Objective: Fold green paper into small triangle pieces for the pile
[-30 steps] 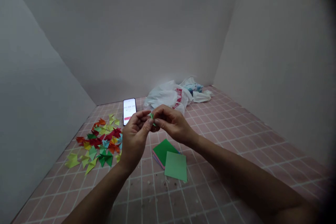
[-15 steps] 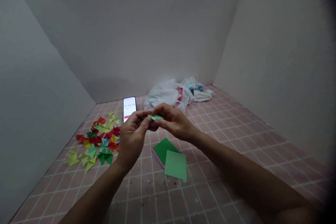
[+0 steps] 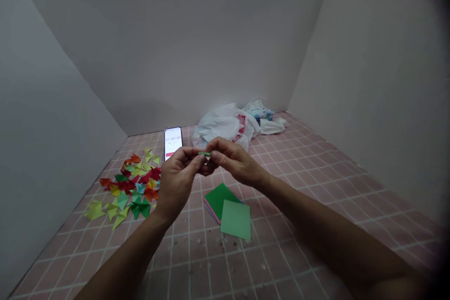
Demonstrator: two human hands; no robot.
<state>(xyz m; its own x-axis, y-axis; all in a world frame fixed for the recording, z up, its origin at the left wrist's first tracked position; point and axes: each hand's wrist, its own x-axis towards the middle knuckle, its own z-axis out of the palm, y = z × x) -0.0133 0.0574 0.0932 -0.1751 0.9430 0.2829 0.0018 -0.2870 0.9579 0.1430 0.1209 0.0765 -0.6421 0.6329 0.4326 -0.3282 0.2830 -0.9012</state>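
left hand (image 3: 178,173) and right hand (image 3: 235,163) both pinch a green paper piece (image 3: 205,153) over the tiled surface (image 3: 312,168) — folded ones (image 3: 128,186) by its left edge look done imo, flat squares (image 3: 235,220) left to go

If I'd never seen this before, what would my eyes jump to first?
Probably the bright scatter of folded paper shapes on the left of the pink tiled surface. Next might be the left hand and right hand in the middle, pinching a thin bit of green paper between them. Behind them, a lit phone and a white plastic bag stand out.
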